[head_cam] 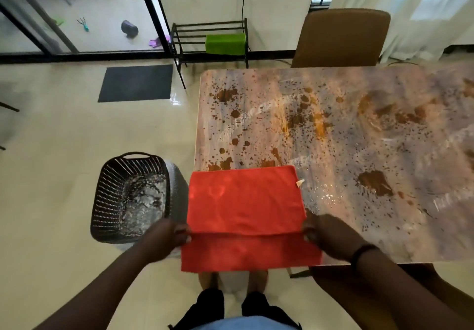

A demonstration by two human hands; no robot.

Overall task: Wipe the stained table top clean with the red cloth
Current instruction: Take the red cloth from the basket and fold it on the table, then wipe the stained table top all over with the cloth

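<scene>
At the near left corner of the table top (333,150), the red cloth (245,201) lies folded, overhanging the near edge.
Left hand (166,237) and right hand (331,237) each pinch an end of its fold; soft, light and limp, it's best held by the edges.

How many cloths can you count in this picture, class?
2. The red cloth lies over the near-left corner of the table, held by both hands. A green cloth hangs on the black rack by the wall. Others may be hidden.
</scene>
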